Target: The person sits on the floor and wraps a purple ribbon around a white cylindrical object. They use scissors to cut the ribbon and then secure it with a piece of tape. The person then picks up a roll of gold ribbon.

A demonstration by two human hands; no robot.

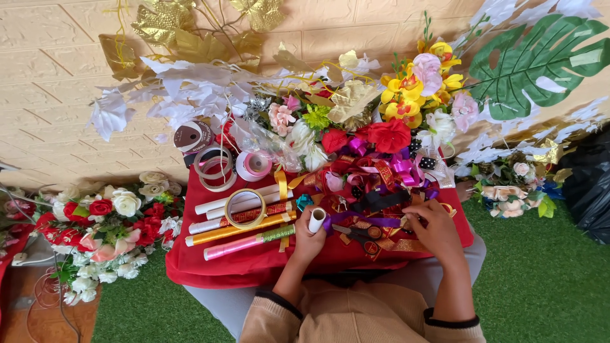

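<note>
My left hand (309, 238) grips a white roll (317, 220) held upright, and a purple ribbon (365, 221) runs from it toward my right hand (434, 228). My right hand pinches the ribbon's far end among a heap of coloured ribbons and bows (381, 178). Dark-handled scissors (356, 232) lie on the red cloth (222, 270) between my hands. The cloth covers a low surface over my lap.
Rolled wrapping sheets (244, 225) and a tape ring (245, 209) lie left of my hands, with more tape rolls (216, 166) behind. Artificial flowers (406, 95), white and gold leaves (190, 82) line the brick wall. A flower bunch (108, 222) lies left on green turf (540, 279).
</note>
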